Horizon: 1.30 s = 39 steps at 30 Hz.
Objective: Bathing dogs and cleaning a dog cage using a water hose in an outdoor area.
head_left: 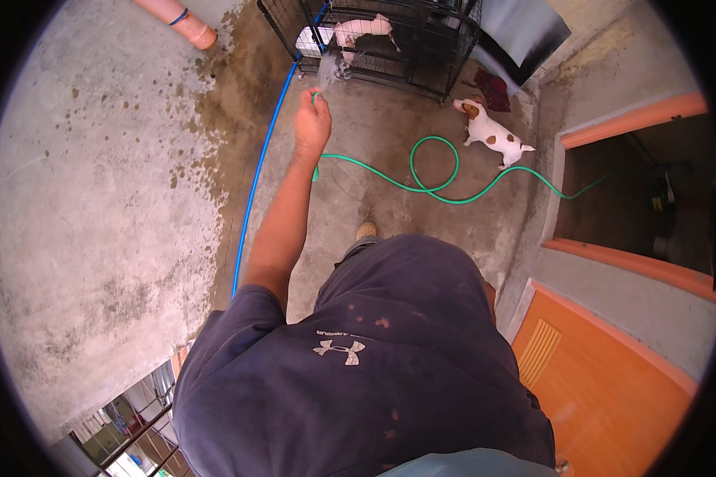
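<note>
Spraying water (326, 73), left fingers (305, 107) grip the green hose (454, 201).

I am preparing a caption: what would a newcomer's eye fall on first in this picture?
Probably the left hand at upper centre, gripping the green hose, with water spraying toward the black wire cage and a pale dog inside it. Next, the brown-and-white dog standing right of centre, and the hose's bright loop on the floor between hand and dog.

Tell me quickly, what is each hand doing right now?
Left hand: closed around the green hose, with water spraying out ahead of it.
Right hand: out of view, so it cannot be told.
</note>
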### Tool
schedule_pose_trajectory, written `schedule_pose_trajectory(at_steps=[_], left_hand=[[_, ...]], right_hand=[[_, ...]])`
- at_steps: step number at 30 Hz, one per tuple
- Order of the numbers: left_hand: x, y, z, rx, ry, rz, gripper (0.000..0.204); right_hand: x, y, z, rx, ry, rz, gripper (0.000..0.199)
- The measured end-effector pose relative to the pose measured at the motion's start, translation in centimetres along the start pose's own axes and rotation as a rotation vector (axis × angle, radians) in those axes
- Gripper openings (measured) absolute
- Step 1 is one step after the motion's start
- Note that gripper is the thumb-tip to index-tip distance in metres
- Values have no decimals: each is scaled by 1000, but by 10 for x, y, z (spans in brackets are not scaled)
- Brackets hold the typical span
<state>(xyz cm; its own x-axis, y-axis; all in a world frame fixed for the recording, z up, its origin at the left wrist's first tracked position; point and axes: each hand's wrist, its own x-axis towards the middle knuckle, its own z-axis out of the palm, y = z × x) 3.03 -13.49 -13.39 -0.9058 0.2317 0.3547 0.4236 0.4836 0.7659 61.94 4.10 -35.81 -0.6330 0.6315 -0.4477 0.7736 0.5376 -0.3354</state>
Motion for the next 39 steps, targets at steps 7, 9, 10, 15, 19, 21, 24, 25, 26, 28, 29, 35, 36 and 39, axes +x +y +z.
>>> schedule_pose_trajectory(at_steps=[7,9,10,15,19,21,24,25,26,28,29,35,36,39], left_hand=[[15,1,4,30,-36,-36,23],[14,-3,4,48,-20,-21,23],[12,-7,1,62,4,-15,22],[13,-1,0,24,-5,-33,21],[17,-2,-1,34,-21,-48,20],[19,-3,-1,21,3,-53,20],[21,-7,-4,35,53,-35,20],[22,-8,-5,56,72,-11,20],[23,-9,-7,57,75,-14,20],[27,-7,-8,46,87,-3,21],[29,-6,-9,46,88,-4,21],[38,-3,-13,-5,67,31,22],[38,-2,-13,0,45,9,22],[36,2,-13,10,14,-26,23]], right_hand=[[-2,16,25,106,-7,106,25],[-6,10,19,55,19,35,27],[-6,1,9,-6,45,-42,29],[-7,17,24,42,37,56,28],[-6,28,41,40,19,71,29],[-5,28,41,21,45,47,33],[-2,12,27,231,27,207,41],[-1,8,23,457,-15,400,45],[-1,4,19,454,-16,397,45],[-2,5,17,437,-18,387,50],[-2,6,17,436,-19,387,50],[-1,31,33,219,10,175,40],[-1,32,36,86,65,27,34],[-1,32,39,-48,125,-124,23]])
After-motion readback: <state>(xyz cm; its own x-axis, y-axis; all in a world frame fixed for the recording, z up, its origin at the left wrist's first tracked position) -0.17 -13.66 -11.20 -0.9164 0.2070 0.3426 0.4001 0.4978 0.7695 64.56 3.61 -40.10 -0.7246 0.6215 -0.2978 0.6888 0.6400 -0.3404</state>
